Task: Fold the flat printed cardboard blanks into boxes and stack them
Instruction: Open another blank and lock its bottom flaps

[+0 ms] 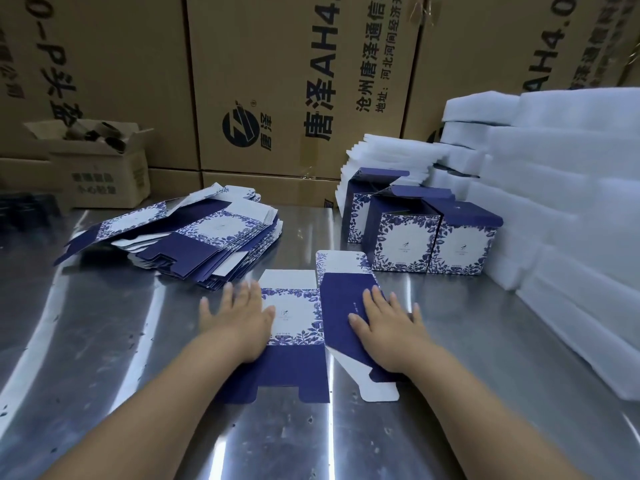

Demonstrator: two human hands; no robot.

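Observation:
A flat blue-and-white printed blank (298,317) lies on the steel table in front of me. My left hand (239,320) presses flat on its left panel with fingers spread. My right hand (388,323) presses flat on its dark blue right panel. A messy pile of flat blanks (187,237) sits to the far left. Three folded boxes (426,237) with open top flaps stand at the right, next to the foam.
White foam sheets (554,202) are stacked along the right side. Large brown cartons (277,81) form a wall behind. A small open carton (100,164) with dark parts stands at the back left. The steel table (121,341) shows bare metal around the blank.

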